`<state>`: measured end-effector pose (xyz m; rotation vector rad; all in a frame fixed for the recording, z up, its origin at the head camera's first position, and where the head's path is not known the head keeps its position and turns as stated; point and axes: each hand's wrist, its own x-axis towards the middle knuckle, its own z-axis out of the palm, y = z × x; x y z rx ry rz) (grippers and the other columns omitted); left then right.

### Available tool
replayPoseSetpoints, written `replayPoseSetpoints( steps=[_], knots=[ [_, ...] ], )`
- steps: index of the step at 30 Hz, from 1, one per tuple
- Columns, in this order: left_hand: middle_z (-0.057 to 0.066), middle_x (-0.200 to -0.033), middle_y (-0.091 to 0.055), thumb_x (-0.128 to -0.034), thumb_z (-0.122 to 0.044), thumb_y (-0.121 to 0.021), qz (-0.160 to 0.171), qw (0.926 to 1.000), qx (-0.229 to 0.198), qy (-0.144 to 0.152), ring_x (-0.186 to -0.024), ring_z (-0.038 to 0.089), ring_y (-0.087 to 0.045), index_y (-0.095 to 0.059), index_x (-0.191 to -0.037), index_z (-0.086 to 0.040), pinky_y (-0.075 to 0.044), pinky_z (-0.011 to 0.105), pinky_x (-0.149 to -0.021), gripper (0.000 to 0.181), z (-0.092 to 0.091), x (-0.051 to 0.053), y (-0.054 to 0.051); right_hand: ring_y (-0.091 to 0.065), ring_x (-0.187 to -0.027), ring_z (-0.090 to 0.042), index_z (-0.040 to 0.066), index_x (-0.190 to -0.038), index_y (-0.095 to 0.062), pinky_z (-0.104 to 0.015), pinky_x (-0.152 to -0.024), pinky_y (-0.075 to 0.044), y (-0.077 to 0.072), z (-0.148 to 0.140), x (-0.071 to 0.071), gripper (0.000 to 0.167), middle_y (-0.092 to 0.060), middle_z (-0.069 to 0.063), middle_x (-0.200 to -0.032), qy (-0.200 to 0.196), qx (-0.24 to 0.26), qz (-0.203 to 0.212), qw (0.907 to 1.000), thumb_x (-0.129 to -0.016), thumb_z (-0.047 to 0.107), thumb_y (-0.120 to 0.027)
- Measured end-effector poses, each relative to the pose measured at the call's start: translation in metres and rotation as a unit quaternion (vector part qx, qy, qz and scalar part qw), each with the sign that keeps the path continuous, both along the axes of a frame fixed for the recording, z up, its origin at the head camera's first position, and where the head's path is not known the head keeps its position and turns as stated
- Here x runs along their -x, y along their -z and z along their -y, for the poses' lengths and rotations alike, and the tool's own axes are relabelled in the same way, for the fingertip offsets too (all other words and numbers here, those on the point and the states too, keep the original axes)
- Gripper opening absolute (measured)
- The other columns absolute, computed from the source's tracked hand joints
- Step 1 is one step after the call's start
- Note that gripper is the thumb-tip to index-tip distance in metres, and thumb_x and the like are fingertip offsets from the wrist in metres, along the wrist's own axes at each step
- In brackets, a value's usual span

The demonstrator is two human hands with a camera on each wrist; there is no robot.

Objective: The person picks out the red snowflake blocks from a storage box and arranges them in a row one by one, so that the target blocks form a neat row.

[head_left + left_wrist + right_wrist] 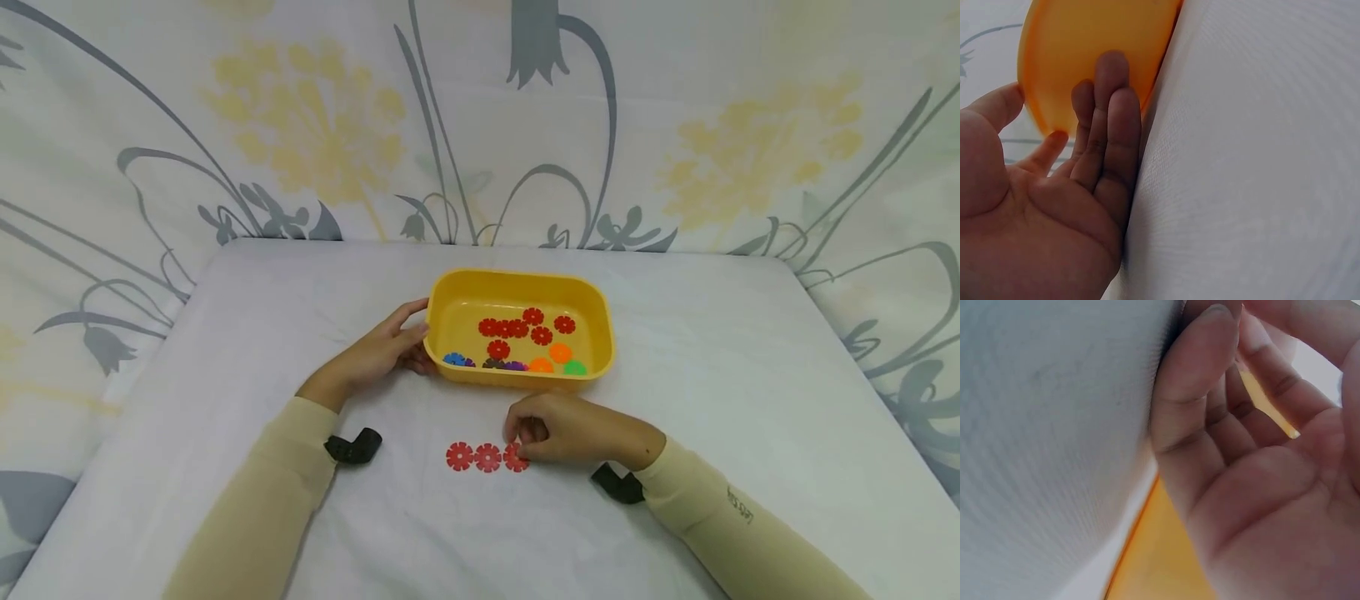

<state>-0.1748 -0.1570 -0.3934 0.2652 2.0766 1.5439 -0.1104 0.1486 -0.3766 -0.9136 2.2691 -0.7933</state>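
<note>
Three red notched discs lie in a row on the white cloth: a left disc [459, 457], a middle disc [487, 457] and a right disc [513, 458]. My right hand [573, 429], fingers curled, pinches the right disc at its right edge; its fingertips partly cover it. In the right wrist view, the right hand [1254, 456] rests against the cloth and hides the disc. My left hand [375, 354] touches the left end of a yellow basin [517, 379]. Seen from the left wrist, the left hand [1079, 181] has its fingers extended against the basin wall [1085, 37].
Several red discs [542, 336] lie inside the basin, with orange [560, 353], green [575, 367], blue [453, 359] and dark ones along its near side. White cloth [420, 533] covers the surface. A patterned curtain [480, 125] hangs behind it.
</note>
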Motion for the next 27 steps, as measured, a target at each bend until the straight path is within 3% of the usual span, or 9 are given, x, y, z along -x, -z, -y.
replayPoseSetpoints(
  steps=[3, 7, 11, 15, 18, 22, 27],
  knots=[
    [0.014, -0.106, -0.070, -0.1079, -0.040, -0.040, 0.001, 1.0000, -0.004, 0.001, -0.097, 0.024, -0.067, -0.017, -0.159, -0.032, -0.056, 0.032, -0.092, 0.057, -0.001, -0.001, 0.001, -0.056, -0.073, -0.006, 0.024, -0.097, -0.070, -0.021, -0.067, -0.052, -0.010, -0.002, -0.001, 0.009, -0.059, 0.012, -0.077, -0.001, -0.003, -0.006, 1.0000, -0.090, 0.022, -0.075],
    [0.013, -0.104, -0.070, -0.1079, -0.039, -0.041, 0.000, 0.9999, -0.012, -0.002, -0.096, 0.024, -0.067, -0.018, -0.160, -0.031, -0.056, 0.032, -0.092, 0.057, -0.001, -0.002, 0.002, -0.057, -0.077, -0.010, 0.021, -0.100, -0.070, -0.022, -0.069, -0.053, -0.041, -0.004, 0.005, 0.009, -0.061, 0.011, -0.080, 0.005, 0.009, -0.039, 0.9992, -0.092, 0.022, -0.073],
    [0.014, -0.103, -0.069, -0.1076, -0.040, -0.041, -0.001, 0.9999, -0.007, -0.009, -0.096, 0.024, -0.067, -0.018, -0.159, -0.032, -0.057, 0.031, -0.092, 0.057, 0.004, -0.002, 0.003, -0.058, -0.077, -0.013, 0.017, -0.100, -0.071, -0.024, -0.069, -0.054, -0.075, 0.000, 0.025, 0.008, -0.066, 0.006, -0.086, 0.016, 0.029, -0.085, 0.9958, -0.093, 0.017, -0.072],
    [0.014, -0.103, -0.069, -0.1077, -0.040, -0.040, -0.004, 0.9999, -0.004, -0.008, -0.095, 0.024, -0.067, -0.017, -0.159, -0.031, -0.056, 0.031, -0.092, 0.057, 0.006, -0.002, 0.001, -0.059, -0.075, -0.016, 0.013, -0.103, -0.068, -0.029, -0.070, -0.056, -0.097, 0.010, 0.055, 0.009, -0.067, -0.001, -0.088, 0.032, 0.024, -0.102, 0.9940, -0.095, 0.016, -0.069],
    [0.014, -0.103, -0.069, -0.1077, -0.040, -0.041, -0.006, 0.9999, -0.013, -0.006, -0.095, 0.024, -0.067, -0.018, -0.159, -0.031, -0.056, 0.031, -0.092, 0.057, 0.005, -0.002, 0.000, -0.060, -0.073, -0.018, 0.012, -0.106, -0.066, -0.032, -0.069, -0.057, -0.101, 0.019, 0.078, 0.011, -0.067, -0.005, -0.089, 0.035, 0.008, -0.113, 0.9930, -0.096, 0.017, -0.067],
    [0.014, -0.104, -0.069, -0.1077, -0.040, -0.041, -0.004, 0.9997, -0.025, -0.001, -0.096, 0.024, -0.067, -0.019, -0.159, -0.031, -0.057, 0.030, -0.091, 0.057, 0.003, 0.000, 0.000, -0.062, -0.075, -0.023, 0.011, -0.110, -0.065, -0.029, -0.068, -0.056, -0.094, 0.029, 0.104, 0.014, -0.068, -0.011, -0.095, 0.036, -0.025, -0.108, 0.9932, -0.098, 0.019, -0.064],
    [0.013, -0.105, -0.069, -0.1078, -0.040, -0.041, 0.002, 0.9996, -0.027, 0.006, -0.096, 0.024, -0.066, -0.019, -0.159, -0.031, -0.056, 0.030, -0.090, 0.056, 0.002, 0.000, 0.000, -0.063, -0.080, -0.029, 0.009, -0.116, -0.064, -0.028, -0.069, -0.055, -0.079, 0.035, 0.123, 0.020, -0.067, -0.014, -0.101, 0.038, -0.076, -0.061, 0.9945, -0.099, 0.020, -0.062]
  ],
)
